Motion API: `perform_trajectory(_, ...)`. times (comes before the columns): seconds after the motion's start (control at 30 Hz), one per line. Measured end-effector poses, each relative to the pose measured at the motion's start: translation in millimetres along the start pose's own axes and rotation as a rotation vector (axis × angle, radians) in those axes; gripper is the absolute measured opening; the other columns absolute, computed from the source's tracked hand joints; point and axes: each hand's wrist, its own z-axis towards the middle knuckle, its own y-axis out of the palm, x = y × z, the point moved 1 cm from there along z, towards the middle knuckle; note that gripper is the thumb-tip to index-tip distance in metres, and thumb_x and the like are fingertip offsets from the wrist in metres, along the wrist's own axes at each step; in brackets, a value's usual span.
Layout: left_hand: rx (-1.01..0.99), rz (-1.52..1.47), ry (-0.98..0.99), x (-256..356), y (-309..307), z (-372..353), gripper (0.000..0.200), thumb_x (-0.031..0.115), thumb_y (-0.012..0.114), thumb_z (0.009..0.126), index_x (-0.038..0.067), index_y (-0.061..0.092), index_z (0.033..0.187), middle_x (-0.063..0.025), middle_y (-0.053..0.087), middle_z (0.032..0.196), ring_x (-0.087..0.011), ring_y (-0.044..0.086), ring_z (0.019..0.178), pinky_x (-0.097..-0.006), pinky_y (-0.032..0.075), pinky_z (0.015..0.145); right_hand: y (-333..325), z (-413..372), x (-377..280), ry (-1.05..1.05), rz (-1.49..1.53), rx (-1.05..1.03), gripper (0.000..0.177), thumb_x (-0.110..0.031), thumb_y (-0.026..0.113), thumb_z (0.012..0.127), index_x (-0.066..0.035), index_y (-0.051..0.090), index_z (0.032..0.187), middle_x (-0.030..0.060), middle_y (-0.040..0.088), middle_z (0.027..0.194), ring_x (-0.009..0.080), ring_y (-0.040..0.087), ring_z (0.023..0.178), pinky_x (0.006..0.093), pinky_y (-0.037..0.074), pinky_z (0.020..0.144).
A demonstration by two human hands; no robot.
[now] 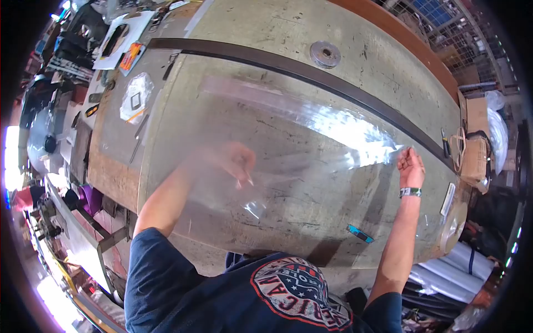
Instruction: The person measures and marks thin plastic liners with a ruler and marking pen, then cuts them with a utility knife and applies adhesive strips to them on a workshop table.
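Observation:
A sheet of clear plastic film spreads over the worktable and reflects bright light near its right end. At the right, my right hand pinches the film's edge between its fingertips. My left hand is closed in a pinch on the film at the left, looking hazy where the film lies over it. Between my arms, near the front edge of the worktable, lies a teal utility knife.
A long dark bar crosses the table beyond the film, with a tape roll behind it. Pliers lie at the right end. A clear plastic bag and thin tools are at the left. Cardboard boxes stand far right.

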Motion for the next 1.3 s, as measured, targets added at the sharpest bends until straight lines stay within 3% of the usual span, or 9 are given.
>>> perform_trajectory(0.17, 0.47, 0.688, -0.029, 56.9, -83.4, -24.7, 0.029, 0.006, 0.083, 0.073, 0.001, 0.07, 0.097, -0.0059, 0.069, 0.091, -0.0172, 0.071, 0.084, -0.0314, 0.058, 0.073, -13.1, 44.4, 12.2, 0.032, -0.08, 0.169, 0.02, -0.02, 0.074, 0.095, -0.007, 0.071, 0.11, 0.0038, 0.073, 0.094, 0.0145, 0.067, 0.077, 0.0271, 0.05, 0.062)
perform_trajectory(0.3, 0.877, 0.696, 0.092, 94.7, -134.5, -37.0, 0.021, 0.013, 0.076, 0.082, 0.002, 0.071, 0.099, -0.0043, 0.069, 0.092, -0.0128, 0.064, 0.085, -0.0286, 0.051, 0.073, -21.1, 64.6, 38.8, -0.025, -0.222, 0.318, 0.02, -0.016, 0.079, 0.087, -0.006, 0.075, 0.104, 0.002, 0.073, 0.087, 0.0118, 0.064, 0.073, 0.0266, 0.047, 0.06)
perform_trajectory(0.43, 0.996, 0.737, 0.227, 70.3, -188.2, -24.0, 0.01, 0.007, 0.072, 0.088, 0.004, 0.064, 0.092, 0.0052, 0.053, 0.079, -0.0057, 0.05, 0.074, -0.0231, 0.041, 0.066, -29.3, 68.8, 67.4, -0.065, -0.4, 0.453, 0.012, -0.009, 0.082, 0.081, -0.004, 0.077, 0.092, 0.0027, 0.074, 0.085, 0.0119, 0.064, 0.072, 0.0273, 0.051, 0.066)
perform_trajectory(0.57, 1.216, 0.757, 0.409, 50.8, -166.5, -3.3, 0.014, 0.011, 0.074, 0.091, 0.004, 0.062, 0.093, 0.0066, 0.05, 0.079, -0.0043, 0.047, 0.073, -0.0211, 0.038, 0.064, -34.9, 62.9, 74.9, -0.149, -0.451, 0.392, 0.009, -0.002, 0.08, 0.083, 0.0, 0.076, 0.091, 0.005, 0.075, 0.087, 0.0126, 0.068, 0.076, 0.0285, 0.055, 0.072)
perform_trajectory(0.7, 1.586, 1.26, 0.506, 33.8, -140.5, 12.1, 0.039, 0.028, 0.083, 0.087, 0.002, 0.067, 0.111, -0.0106, 0.068, 0.099, -0.0247, 0.063, 0.091, -0.0389, 0.049, 0.084, -18.3, 59.2, 79.4, -0.12, -0.402, 0.305, 0.01, -0.003, 0.08, 0.084, -0.001, 0.076, 0.093, 0.0045, 0.075, 0.087, 0.012, 0.066, 0.074, 0.0272, 0.053, 0.069)
perform_trajectory(0.73, 1.635, 1.252, 0.323, 31.4, -129.8, 16.6, 0.052, 0.037, 0.086, 0.083, 0.003, 0.067, 0.118, -0.0183, 0.069, 0.11, -0.0345, 0.062, 0.104, -0.0463, 0.046, 0.094, -18.4, 57.7, 79.1, -0.11, -0.424, 0.289, 0.01, -0.004, 0.08, 0.085, -0.001, 0.076, 0.094, 0.0043, 0.075, 0.086, 0.0118, 0.066, 0.073, 0.0272, 0.053, 0.068)
perform_trajectory(0.93, 1.842, 1.133, 0.401, 15.4, -101.9, 15.9, 0.058, 0.037, 0.088, 0.082, 0.004, 0.065, 0.124, -0.0174, 0.065, 0.115, -0.0329, 0.061, 0.103, -0.0451, 0.046, 0.095, -29.4, 54.8, 92.0, -0.153, -0.43, 0.38, 0.013, -0.008, 0.081, 0.086, 0.0, 0.075, 0.094, 0.0036, 0.073, 0.083, 0.0122, 0.065, 0.071, 0.0276, 0.052, 0.067)
perform_trajectory(1.1, 1.744, 1.185, 0.422, -0.8, -121.7, 13.9, 0.055, 0.035, 0.083, 0.088, 0.003, 0.063, 0.128, -0.0164, 0.064, 0.117, -0.0322, 0.061, 0.106, -0.0428, 0.049, 0.09, -32.5, 43.0, 93.2, -0.167, -0.648, 0.332, 0.019, -0.015, 0.079, 0.087, 0.001, 0.076, 0.098, 0.005, 0.075, 0.085, 0.0113, 0.067, 0.073, 0.0286, 0.053, 0.07)
perform_trajectory(1.3, 1.755, 1.035, 0.528, -13.0, -113.7, 1.8, 0.054, 0.038, 0.077, 0.094, -0.002, 0.063, 0.127, -0.0198, 0.064, 0.118, -0.0324, 0.063, 0.106, -0.0413, 0.052, 0.087, -55.9, -43.1, 42.1, -0.338, -0.984, 0.307, 0.03, -0.026, 0.071, 0.093, -0.001, 0.074, 0.108, 0.0164, 0.077, 0.094, 0.0278, 0.074, 0.086, 0.0362, 0.056, 0.08)
